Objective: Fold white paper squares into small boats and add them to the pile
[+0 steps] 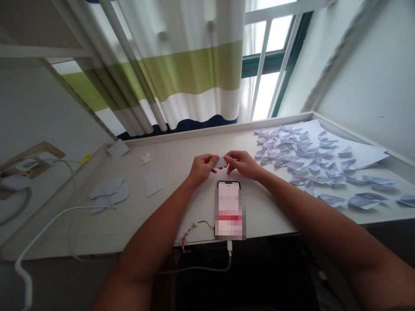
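Between my two hands is a small piece of folded white paper [221,162], held just above the white desk. My left hand [203,167] pinches its left end, thumb on top. At the right end, my right hand [240,164] grips it between thumb and fingers. The fingers partly cover the paper, so its full shape is hidden. Right below my hands lies a phone [229,207] with a lit, blurred screen, a charging cable [230,247] at its lower end and a strap [191,229] on its left.
Several folded paper boats [298,151] crowd the desk's right side, some over larger white sheets [363,151]. Loose paper pieces [154,184] and a crumpled tissue [145,159] lie at left. A white cable [65,212] crosses the left edge. A curtain [194,69] hangs behind.
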`<act>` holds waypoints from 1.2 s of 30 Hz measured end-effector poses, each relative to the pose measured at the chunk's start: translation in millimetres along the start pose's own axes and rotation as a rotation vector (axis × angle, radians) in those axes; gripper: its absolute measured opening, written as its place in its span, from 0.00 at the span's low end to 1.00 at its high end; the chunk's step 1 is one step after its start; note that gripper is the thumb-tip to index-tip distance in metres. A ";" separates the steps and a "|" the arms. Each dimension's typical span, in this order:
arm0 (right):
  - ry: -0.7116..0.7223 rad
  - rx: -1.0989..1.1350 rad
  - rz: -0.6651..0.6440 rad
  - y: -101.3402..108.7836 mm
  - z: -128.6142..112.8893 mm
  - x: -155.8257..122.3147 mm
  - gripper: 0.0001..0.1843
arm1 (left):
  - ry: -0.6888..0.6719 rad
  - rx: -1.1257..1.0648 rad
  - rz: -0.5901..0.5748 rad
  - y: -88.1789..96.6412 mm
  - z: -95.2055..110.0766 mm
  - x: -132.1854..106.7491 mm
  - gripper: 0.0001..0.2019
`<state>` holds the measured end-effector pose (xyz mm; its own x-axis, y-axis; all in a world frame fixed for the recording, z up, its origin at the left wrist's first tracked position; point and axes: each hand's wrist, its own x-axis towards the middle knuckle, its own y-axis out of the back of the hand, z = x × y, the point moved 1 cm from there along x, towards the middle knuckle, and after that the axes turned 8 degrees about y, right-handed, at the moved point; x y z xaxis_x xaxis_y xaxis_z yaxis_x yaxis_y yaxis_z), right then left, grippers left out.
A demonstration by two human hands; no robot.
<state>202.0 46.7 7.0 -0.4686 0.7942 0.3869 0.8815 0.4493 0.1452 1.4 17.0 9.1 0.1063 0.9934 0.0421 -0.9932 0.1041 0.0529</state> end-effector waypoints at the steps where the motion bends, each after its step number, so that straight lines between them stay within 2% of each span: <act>1: -0.002 0.029 0.009 0.6 0.6 0.3 0.34 | -0.006 -0.008 0.035 1.3 0.4 0.5 0.27; 5: -0.014 0.071 0.012 3.7 4.0 1.0 0.32 | -0.014 -0.031 0.112 5.1 2.2 1.0 0.27; 12: -0.030 0.097 -0.008 2.7 4.2 -0.3 0.31 | 0.022 -0.075 0.067 3.8 3.4 -0.6 0.24; 22: -0.044 0.104 -0.009 1.6 0.1 -0.5 0.29 | 0.040 -0.084 0.061 2.1 3.4 -0.1 0.20; 28: -0.001 0.076 0.022 1.1 -0.9 0.0 0.29 | -0.011 -0.078 -0.004 -2.7 4.7 -0.6 0.13; 32: 0.028 0.059 0.065 0.8 -2.4 -0.2 0.28 | -0.020 -0.104 -0.065 -3.8 2.6 -1.0 0.15; 36: 0.035 0.064 0.084 1.2 -4.8 -0.2 0.28 | -0.040 -0.058 -0.078 -2.7 4.1 -2.8 0.19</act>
<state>203.4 45.1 11.4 -0.3899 0.8156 0.4275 0.9115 0.4080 0.0530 3.9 13.7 12.9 0.1838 0.9797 0.0801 -0.9829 0.1844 -0.0002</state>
